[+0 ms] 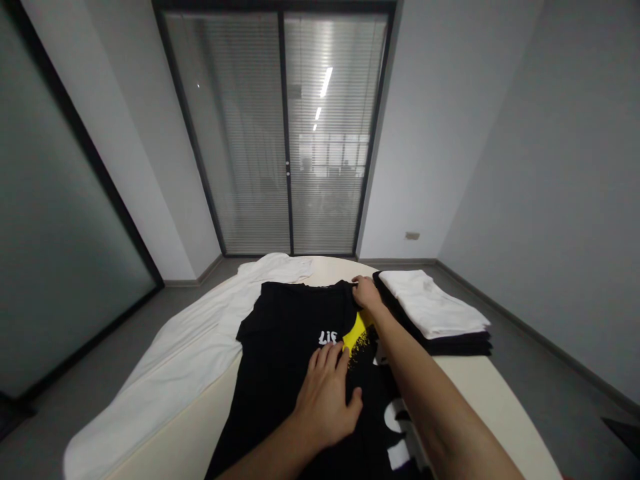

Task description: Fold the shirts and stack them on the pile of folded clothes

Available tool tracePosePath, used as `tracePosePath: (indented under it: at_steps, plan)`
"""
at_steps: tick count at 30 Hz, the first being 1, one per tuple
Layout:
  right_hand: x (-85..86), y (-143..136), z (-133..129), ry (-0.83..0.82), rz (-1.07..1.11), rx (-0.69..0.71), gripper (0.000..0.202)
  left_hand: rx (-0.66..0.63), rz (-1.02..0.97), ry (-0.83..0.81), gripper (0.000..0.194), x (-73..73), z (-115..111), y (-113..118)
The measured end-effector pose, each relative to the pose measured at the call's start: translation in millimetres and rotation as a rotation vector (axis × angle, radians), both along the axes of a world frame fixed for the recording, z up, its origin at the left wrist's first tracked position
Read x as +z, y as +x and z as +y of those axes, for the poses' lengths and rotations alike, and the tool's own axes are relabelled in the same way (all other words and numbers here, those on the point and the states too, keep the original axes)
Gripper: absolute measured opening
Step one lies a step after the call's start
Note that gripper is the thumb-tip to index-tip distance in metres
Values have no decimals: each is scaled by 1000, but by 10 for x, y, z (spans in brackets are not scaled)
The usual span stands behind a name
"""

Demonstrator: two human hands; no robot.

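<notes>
A black T-shirt [285,340] lies on the table in front of me, its neckline at the far end. Small white lettering shows on its chest. Along its right side a strip is folded over, bearing a yellow speckled patch and large white print. My left hand [327,400] rests on the shirt with fingers stretched out, fingertips by the lettering and the yellow patch. At the far right shoulder, my right hand [367,293] has its fingers curled onto the shirt's edge. My right forearm covers part of the folded strip.
White cloth [180,353] is spread along the left of the table [500,400]. To the right sits a pile of folded black garments [463,345] with a folded white garment [435,303] on top. Beyond the rounded table edge are glass doors [280,147] with blinds.
</notes>
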State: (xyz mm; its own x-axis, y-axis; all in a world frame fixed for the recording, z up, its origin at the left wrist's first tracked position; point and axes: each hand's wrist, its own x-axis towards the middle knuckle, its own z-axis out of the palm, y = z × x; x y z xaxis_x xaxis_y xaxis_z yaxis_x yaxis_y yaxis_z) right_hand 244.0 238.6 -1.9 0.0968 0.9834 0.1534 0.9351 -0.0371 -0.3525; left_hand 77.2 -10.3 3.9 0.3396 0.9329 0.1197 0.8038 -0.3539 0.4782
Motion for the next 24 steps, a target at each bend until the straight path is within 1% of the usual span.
tracePosePath:
  at_steps: [6,8,10,13,15,20,24]
  plan:
    - [-21,-102,-91,15,-19,66,43,5,-2,24,67,21,2,-2]
    - [-21,-132,-135,26,-21,50,47,2,1,22,67,10,6,-4]
    - [-18,-143,-171,28,-15,0,49,0,3,15,67,-9,8,-5]
    - [-10,-115,-198,-9,0,-92,44,-3,5,11,68,-29,7,-3]
    - [-5,-77,-194,-46,17,-127,40,-3,7,18,68,-28,3,-2]
    - [-6,-12,-122,-108,93,-130,34,-13,27,6,68,-12,-1,-4]
    - [1,-9,-45,-120,166,-142,30,-33,35,-6,69,-25,11,-5]
